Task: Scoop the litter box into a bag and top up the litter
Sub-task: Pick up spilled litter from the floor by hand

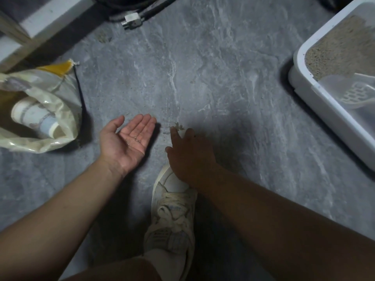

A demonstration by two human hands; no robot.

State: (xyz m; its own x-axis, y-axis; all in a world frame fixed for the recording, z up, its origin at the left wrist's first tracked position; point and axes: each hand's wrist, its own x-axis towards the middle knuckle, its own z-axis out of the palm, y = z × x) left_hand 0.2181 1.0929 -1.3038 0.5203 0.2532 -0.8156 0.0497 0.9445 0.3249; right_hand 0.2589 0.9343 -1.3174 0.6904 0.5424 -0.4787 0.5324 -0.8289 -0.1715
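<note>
Grey marbled floor point(203, 67) fills most of what I see, dim and dusted with stray grains. In the upper left corner of the frame a pale wooden frame point(18, 35) runs at a slant, and along the top edge a white plug point(132, 20) lies beside a black cable point(150, 9).

At the left edge sits the crumpled cream and yellow bag point(46, 110), its mouth open toward me, with a white cup point(34, 116) lying on its side inside.

Just right of the bag, in the middle of the frame, my left hand point(127, 140) lies palm up with the fingers straight and together; a few grains point(137, 138) rest in the palm and it grips nothing.

Beside it, a little apart, my right hand point(188, 153) is palm down in shadow, fingers loosely spread, the forefinger reaching to a small heap of spilled litter point(178, 126) on the floor. It holds nothing that I can see.

Below the hands, at bottom centre, my worn white sneaker point(172, 216) points up the frame, its toe under my right wrist.

At the right edge, well apart from my hands, stands the white litter box point(316, 98), with sandy litter point(341, 47) in its upper part and a white slotted scoop point(355, 94) lying in the bare lower part.
</note>
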